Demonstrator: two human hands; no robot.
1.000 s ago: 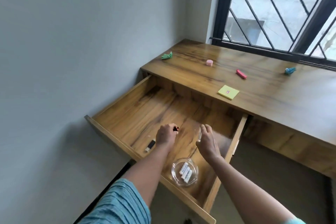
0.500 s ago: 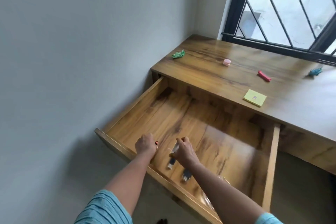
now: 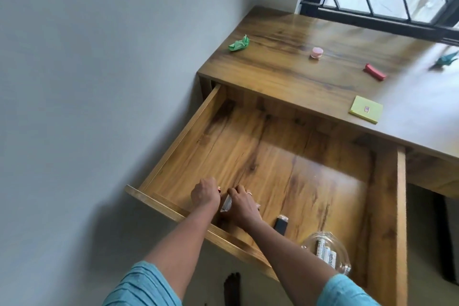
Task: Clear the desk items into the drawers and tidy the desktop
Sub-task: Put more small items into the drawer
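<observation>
Head view, straight down into the open drawer (image 3: 401, 206), and both my hands are low at its near left corner, knuckles almost touching. My left hand (image 3: 205, 195) is clenched round a small red thing (image 3: 219, 189); only a sliver peeks out by the thumb, too hidden to name. My right hand (image 3: 242, 206) is curled round a white tube (image 3: 226, 204), whose end pokes out toward my left wrist. I reckon both are going down here, tucked against the front wall so they won't roll. Just right of my right wrist lies a black stick (image 3: 280, 224). Further right, beside my forearm, a glass dish (image 3: 342, 251) keeps the batteries (image 3: 325, 254) corralled. Well beyond my hands, up on the counter (image 3: 285, 77), wait a green paper fold (image 3: 239, 44), a pink pot (image 3: 317, 52), a red bar (image 3: 375, 71), a teal paper bird (image 3: 445, 59) and, nearest, a yellow sticky pad (image 3: 366, 109), all yet to come down.
</observation>
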